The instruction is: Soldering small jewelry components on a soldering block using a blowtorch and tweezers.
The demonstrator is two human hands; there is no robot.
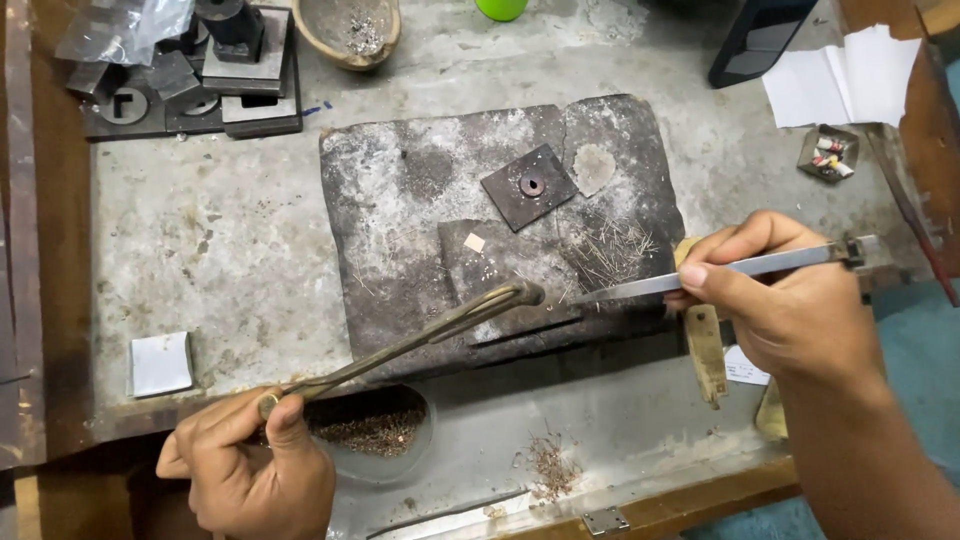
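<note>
My left hand (245,465) grips the end of a long thin brass blowpipe (420,340); its curved tip rests over the dark charred soldering block (400,220). My right hand (790,300) pinches long steel tweezers (700,278), whose points reach left to the block near a bundle of fine wires (610,250). A tiny pale square piece (474,242) lies on a smaller dark slab (500,265) just above the blowpipe tip. A dark square plate with a round hole (529,186) sits farther back on the block.
Grey metal dies and blocks (190,85) are stacked at the back left. A bowl with ash (350,30) stands at the back, white paper (845,80) and a small tray of bits (828,152) at right. A white square (161,362) lies at left; a recess holds filings (375,430).
</note>
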